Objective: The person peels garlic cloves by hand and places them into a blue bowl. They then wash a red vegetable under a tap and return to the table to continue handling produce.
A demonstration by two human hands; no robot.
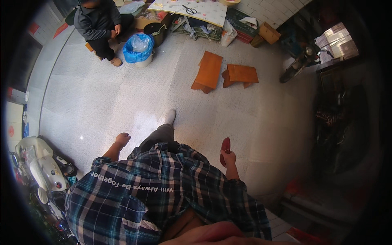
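Note:
My right hand (229, 157) holds a long, dark red item (226, 144) shaped like a shoe or a sole, low at my right side. The item extends beyond both sides of my fingers. My left hand (123, 139) hangs at my left side above the floor with nothing visible in it, its fingers loosely bent. Between my hands a light-coloured shoe (170, 117) shows on one foot below a dark trouser leg. My other foot is hidden by the plaid shirt.
Two wooden stools (209, 69) (242, 73) stand ahead. A bucket with a blue bag liner (138, 49) is beside a seated person (98, 29). Farther off, scissors (190, 10) lie on a table (211, 13) near crates (242, 24). A scooter (49, 171) stands left, a motorcycle (298, 62) right.

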